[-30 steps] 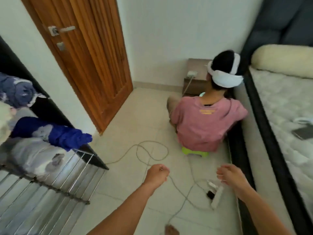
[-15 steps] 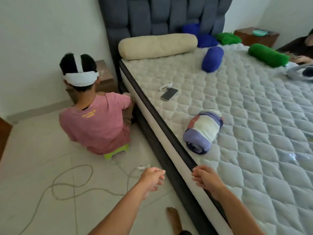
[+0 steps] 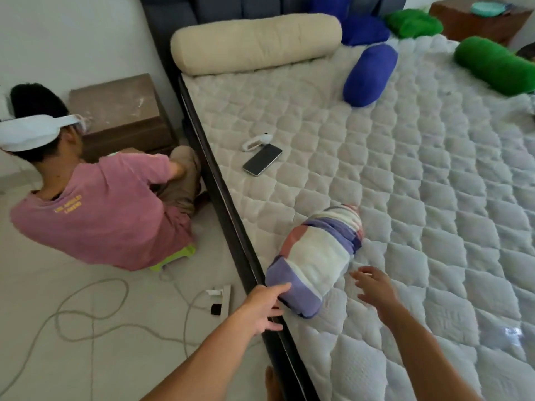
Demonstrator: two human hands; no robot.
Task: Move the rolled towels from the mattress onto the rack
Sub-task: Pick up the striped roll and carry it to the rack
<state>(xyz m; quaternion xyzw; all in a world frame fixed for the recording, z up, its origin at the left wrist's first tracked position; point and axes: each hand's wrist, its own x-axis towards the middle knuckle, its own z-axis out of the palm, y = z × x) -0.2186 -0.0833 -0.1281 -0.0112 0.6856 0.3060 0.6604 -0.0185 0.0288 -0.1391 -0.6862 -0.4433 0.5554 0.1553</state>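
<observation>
A rolled towel (image 3: 318, 256) with purple, white and pink stripes lies near the left edge of the quilted white mattress (image 3: 434, 227). My left hand (image 3: 266, 305) is open, its fingertips touching the roll's near purple end. Just right of the roll hovers my right hand (image 3: 376, 287), fingers spread, not touching it. Farther back lie a blue rolled towel (image 3: 369, 73), a green one (image 3: 495, 65), and more blue (image 3: 362, 30) and green (image 3: 414, 23) rolls by the headboard. The rack is out of view.
A person in a pink shirt (image 3: 98, 209) sits on the floor left of the bed. A phone (image 3: 262, 159) and a small white device (image 3: 257, 141) lie on the mattress. A cream bolster (image 3: 254, 43) lies at the headboard. A power strip (image 3: 221, 298) and cables cross the floor.
My view swung from the door and rack to the bed. Both hands opened and reached forward to the striped roll; the left hand now touches it.
</observation>
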